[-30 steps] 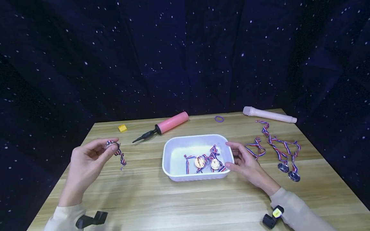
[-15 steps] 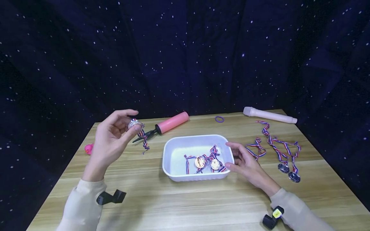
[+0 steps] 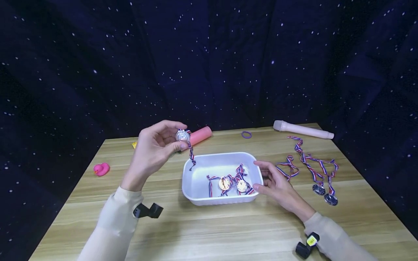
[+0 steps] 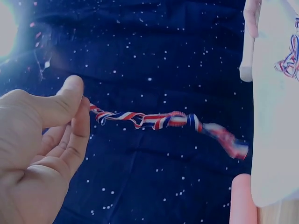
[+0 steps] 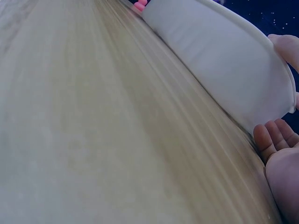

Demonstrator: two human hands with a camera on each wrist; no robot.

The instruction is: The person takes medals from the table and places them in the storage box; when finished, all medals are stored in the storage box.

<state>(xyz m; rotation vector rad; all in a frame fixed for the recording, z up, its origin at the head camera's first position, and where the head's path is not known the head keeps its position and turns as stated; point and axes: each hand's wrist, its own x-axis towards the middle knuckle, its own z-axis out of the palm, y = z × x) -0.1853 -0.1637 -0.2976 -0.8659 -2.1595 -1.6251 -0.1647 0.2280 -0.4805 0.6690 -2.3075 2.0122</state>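
My left hand (image 3: 151, 152) pinches a silver medal (image 3: 183, 136) between thumb and fingers, raised above the back left of a white plastic bin (image 3: 197, 183). Its twisted red, white and blue ribbon (image 4: 154, 121) dangles, knotted at the end; in the left wrist view my fingers hide the disc. My right hand (image 3: 275, 185) holds the bin's right end, thumb at the rim; the right wrist view shows several fingers (image 5: 273, 137) low beside the wall. Inside the bin lie a bronze-coloured medal (image 3: 224, 183) and a pale gold one (image 3: 242, 186), with tangled ribbons.
Two dark silver medals (image 3: 330, 199) with ribbons lie on the right, beside another ribbon (image 3: 289, 166). A pale pink toy microphone (image 3: 303, 129), a purple ring (image 3: 246, 135) and a pink pump (image 3: 200, 135) line the back. A pink rubber duck (image 3: 101, 169) and yellow piece (image 3: 134, 144) are left.
My left hand has carried the medal rightward and up from the left side of the table to the bin's back left corner, uncovering the duck. My right hand has stayed at the bin.
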